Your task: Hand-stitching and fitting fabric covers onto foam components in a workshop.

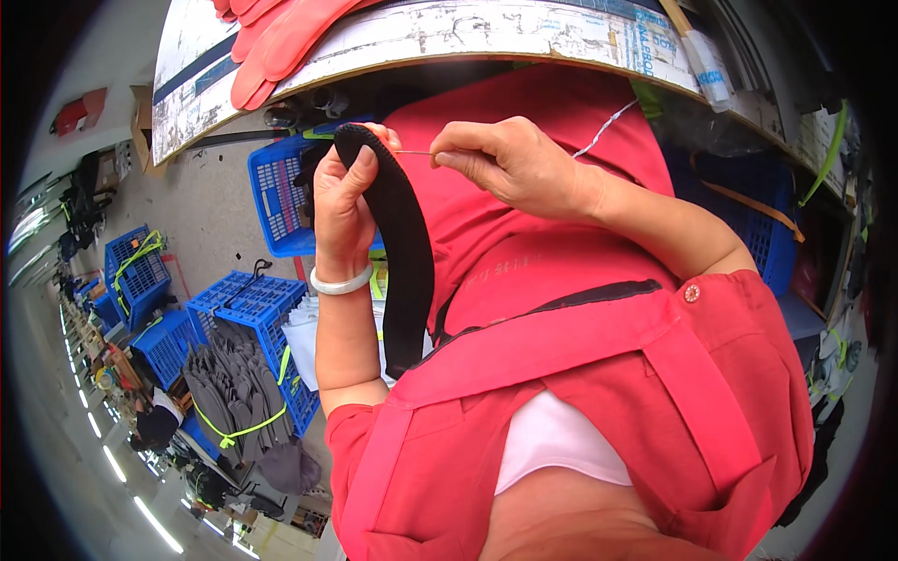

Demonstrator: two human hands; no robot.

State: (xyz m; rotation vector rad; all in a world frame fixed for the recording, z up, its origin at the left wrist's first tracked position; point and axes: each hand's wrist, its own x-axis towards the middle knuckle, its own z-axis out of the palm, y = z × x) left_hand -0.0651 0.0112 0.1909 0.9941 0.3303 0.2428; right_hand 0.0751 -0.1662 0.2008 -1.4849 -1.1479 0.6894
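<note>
My left hand, with a white bangle at the wrist, is closed round the upper end of a long, curved black strip, shaped like a shoe sole with a ribbed edge. The thumb lies across its face, and the strip's lower end hangs down against my red apron. In a pinch, my right hand holds a thin needle level, pointing left at the strip's edge by my left fingertips. Whether the tip enters the strip cannot be made out. A twisted pale cord shows beyond my right wrist.
Ahead stands a worn white table with red rubber gloves at its left. A blue crate sits below it. Further left are more blue crates and a tied bundle of grey sole-shaped pieces.
</note>
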